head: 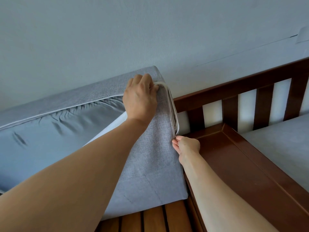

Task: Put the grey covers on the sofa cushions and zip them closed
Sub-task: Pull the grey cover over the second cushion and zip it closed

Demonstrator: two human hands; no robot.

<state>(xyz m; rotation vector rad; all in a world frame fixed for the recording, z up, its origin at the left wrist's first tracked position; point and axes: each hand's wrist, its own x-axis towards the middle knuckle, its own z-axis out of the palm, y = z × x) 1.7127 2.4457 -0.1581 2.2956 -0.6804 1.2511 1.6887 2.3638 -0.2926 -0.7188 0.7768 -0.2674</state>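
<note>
Right down at the front, the slatted wooden seat base (155,218) of the sofa is showing, and the cushion (50,139) in its grey cover (150,164) is standing on it, tipped up on edge and leaning back toward the wall (150,30). Both bare arms are reaching in. On the right, the right hand (186,146) is pinching the zip pull (175,135) between fingertips and thumb, partway down the cushion's narrow end, just beside the dark wooden armrest (234,156). Above that point the two pale zip edges (172,104) are lying close side by side; whether the teeth are joined there is hard to tell. Further up, the left hand (140,97) is gripping the top corner of the cover, fingers curled over the fabric beside the zip. Along the long side a smooth blue-grey panel is wrinkling below pale piping. Beyond the armrest, another grey cushion (284,148) is lying flat, with the slatted backrest (260,106) behind it.
</note>
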